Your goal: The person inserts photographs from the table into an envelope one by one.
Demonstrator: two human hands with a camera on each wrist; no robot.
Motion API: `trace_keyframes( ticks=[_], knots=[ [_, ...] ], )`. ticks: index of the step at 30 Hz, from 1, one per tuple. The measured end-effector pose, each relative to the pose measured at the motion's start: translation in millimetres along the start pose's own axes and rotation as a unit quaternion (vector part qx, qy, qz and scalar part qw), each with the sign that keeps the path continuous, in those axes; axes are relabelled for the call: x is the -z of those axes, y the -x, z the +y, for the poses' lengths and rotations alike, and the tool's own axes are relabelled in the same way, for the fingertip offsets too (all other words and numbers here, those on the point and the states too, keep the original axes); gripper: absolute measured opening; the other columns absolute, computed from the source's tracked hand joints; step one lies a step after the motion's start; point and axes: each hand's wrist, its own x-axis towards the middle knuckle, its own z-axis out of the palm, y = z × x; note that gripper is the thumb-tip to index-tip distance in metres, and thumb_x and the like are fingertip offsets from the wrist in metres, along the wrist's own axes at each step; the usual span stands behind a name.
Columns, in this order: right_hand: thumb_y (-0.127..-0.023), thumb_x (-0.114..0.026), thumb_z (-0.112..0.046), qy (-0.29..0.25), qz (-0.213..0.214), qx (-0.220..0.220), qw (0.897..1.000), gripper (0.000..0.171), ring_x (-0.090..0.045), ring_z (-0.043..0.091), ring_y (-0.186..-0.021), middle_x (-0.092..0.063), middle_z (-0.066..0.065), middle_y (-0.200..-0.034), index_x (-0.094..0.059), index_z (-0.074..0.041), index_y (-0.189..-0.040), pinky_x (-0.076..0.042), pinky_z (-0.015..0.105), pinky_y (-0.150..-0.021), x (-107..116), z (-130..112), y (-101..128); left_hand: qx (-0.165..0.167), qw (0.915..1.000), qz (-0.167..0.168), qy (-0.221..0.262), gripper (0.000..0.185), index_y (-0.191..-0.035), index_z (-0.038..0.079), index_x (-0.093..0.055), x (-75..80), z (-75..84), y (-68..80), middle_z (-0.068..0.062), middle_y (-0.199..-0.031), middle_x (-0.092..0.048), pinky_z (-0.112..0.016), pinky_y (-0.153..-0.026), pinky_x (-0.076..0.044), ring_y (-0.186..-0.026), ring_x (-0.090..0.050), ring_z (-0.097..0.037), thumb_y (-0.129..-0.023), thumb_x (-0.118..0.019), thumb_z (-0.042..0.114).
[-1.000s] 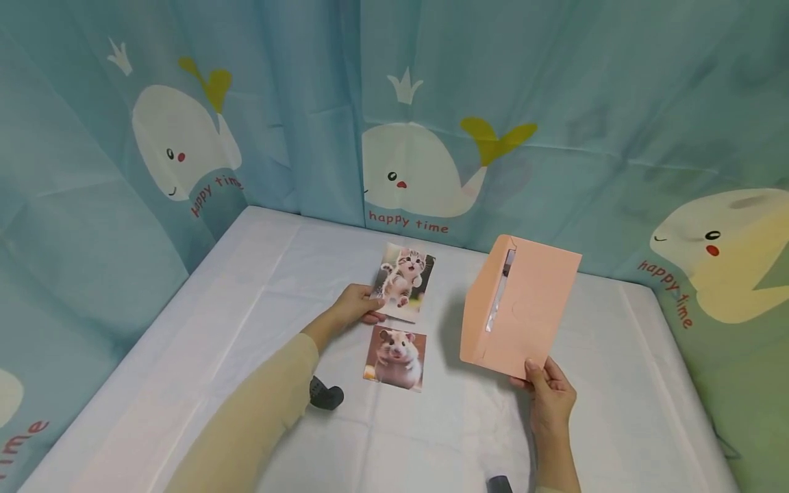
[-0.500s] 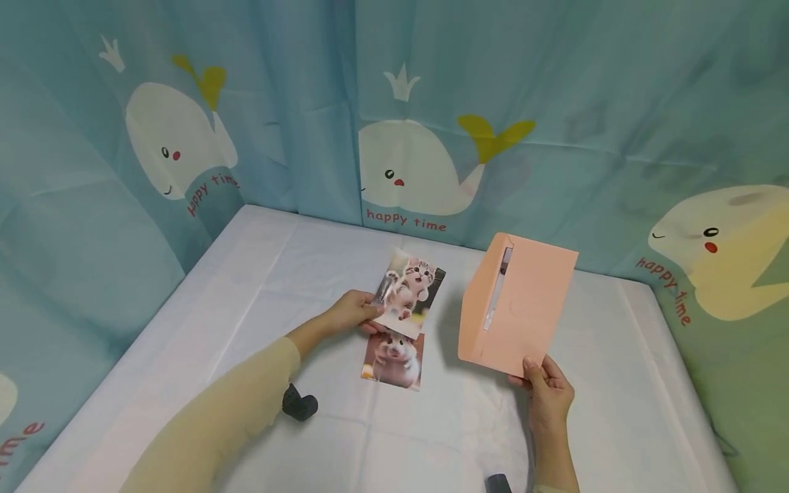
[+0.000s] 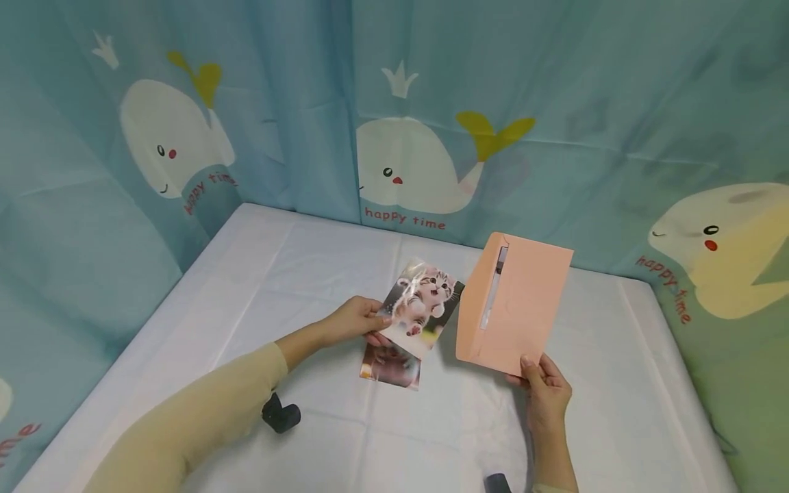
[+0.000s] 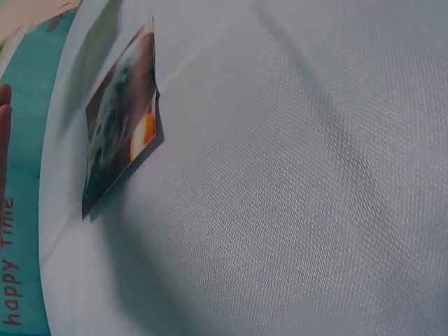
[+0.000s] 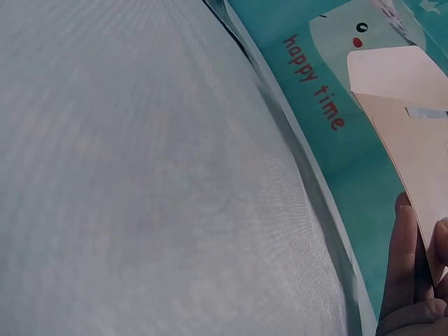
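Note:
Between the thumb and fingers of my left hand [image 3: 354,320] is a kitten photo [image 3: 422,308], tilted and raised off the table. Its right corner comes close to the envelope's flap; I cannot tell if they touch. Beneath it lies a hamster photo [image 3: 391,370], its upper part covered. My right hand [image 3: 546,394] pinches the lower edge of a pink envelope [image 3: 530,301], held up with its flap open to the left. A picture's edge [image 3: 493,287] shows in the envelope's slot. In the right wrist view, thumb and fingers [image 5: 402,259] grip the envelope's edge.
A white cloth covers the table [image 3: 296,274]. Two dark objects, one by the left forearm [image 3: 283,414] and one near the front edge [image 3: 498,483], lie on it. Behind stands a blue curtain [image 3: 296,103] printed with whales.
My left hand has carried the kitten photo right and nearer to me, over the hamster photo, tilting it clockwise. The envelope in my right hand has shifted only slightly left.

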Motion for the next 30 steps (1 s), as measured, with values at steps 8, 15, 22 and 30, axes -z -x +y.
trace_keyframes(
  ticks=[8, 15, 22, 30],
  knots=[
    [-0.087, -0.059, 0.009, 0.007, 0.001, 0.004, 1.0, 0.024, -0.069, 0.014, -0.063, -0.072, 0.006, -0.078, -0.07, -0.009, -0.1, -0.055, 0.027, -0.052, -1.9, -0.9, 0.2, -0.001, 0.9999, -0.012, -0.003, 0.024, -0.108, -0.011, -0.056, 2.1, 2.0, 10.2, -0.022, -0.088, -0.07, -0.035, -0.07, -0.058, -0.078, -0.07, -0.034, -0.097, -0.051, 0.01],
    [-0.087, -0.059, 0.01, 0.0, 0.0, 0.002, 1.0, 0.025, -0.07, 0.015, -0.063, -0.072, 0.006, -0.079, -0.07, -0.009, -0.1, -0.055, 0.027, -0.052, -1.0, -1.3, 0.7, 0.003, 0.9999, -0.016, 0.003, 0.027, -0.113, -0.012, -0.055, 1.8, 2.2, 18.6, -0.022, -0.087, -0.071, -0.033, -0.07, -0.058, -0.081, -0.068, -0.038, -0.097, -0.052, 0.01],
    [-0.087, -0.059, 0.009, -0.005, 0.0, 0.006, 1.0, 0.024, -0.07, 0.015, -0.063, -0.072, 0.006, -0.08, -0.07, -0.008, -0.101, -0.055, 0.027, -0.052, -0.6, -2.2, 1.5, -0.014, 0.9999, 0.007, -0.005, 0.019, -0.094, -0.004, -0.058, -5.5, 13.3, 19.1, -0.018, -0.08, -0.071, -0.038, -0.07, -0.058, -0.078, -0.069, -0.037, -0.096, -0.056, 0.015],
    [-0.087, -0.059, 0.01, -0.002, 0.003, 0.009, 1.0, 0.025, -0.07, 0.015, -0.063, -0.072, 0.006, -0.079, -0.07, -0.009, -0.099, -0.055, 0.027, -0.051, -0.8, -2.2, 1.6, -0.034, 0.9959, 0.081, -0.02, 0.039, -0.067, 0.009, -0.035, -15.3, 26.4, 18.4, -0.007, -0.05, -0.055, -0.034, -0.058, -0.055, -0.074, -0.07, -0.033, -0.094, -0.059, 0.02]
  ],
)
